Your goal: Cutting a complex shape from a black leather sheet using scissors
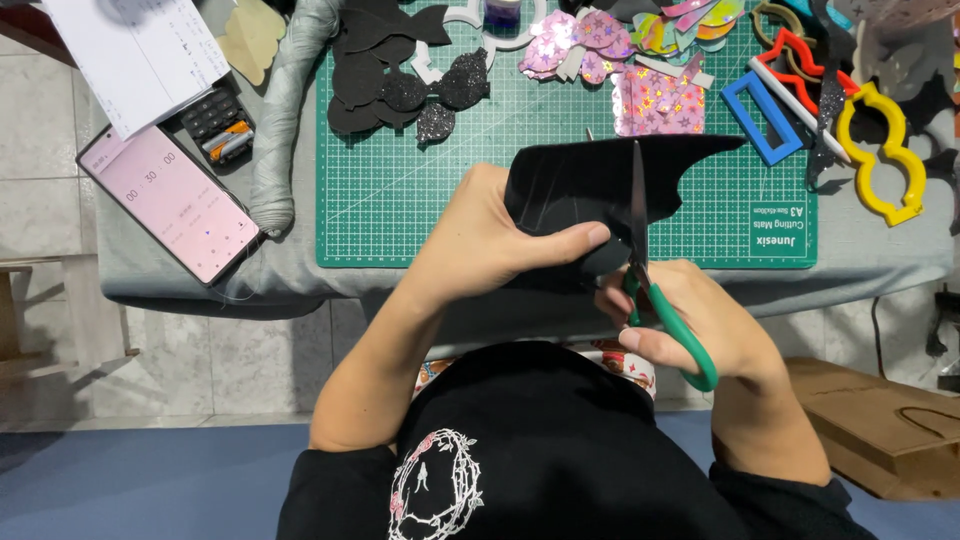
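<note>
I hold the black sheet [590, 185] up at the middle of the frame, just above the near edge of the green cutting mat [400, 215], so the blades have room beneath it. My left hand [490, 240] is clenched on its left side, thumb on top, to keep it taut. My right hand [690, 325] grips the green-handled scissors [650, 270], fingers through the loops, blades upright and biting into the sheet. Finished black bow pieces [405, 80] lie at the mat's upper left, coloured templates [830, 100] at upper right, and a phone [170, 200] sits left, on the desk [880, 250], within glance.
</note>
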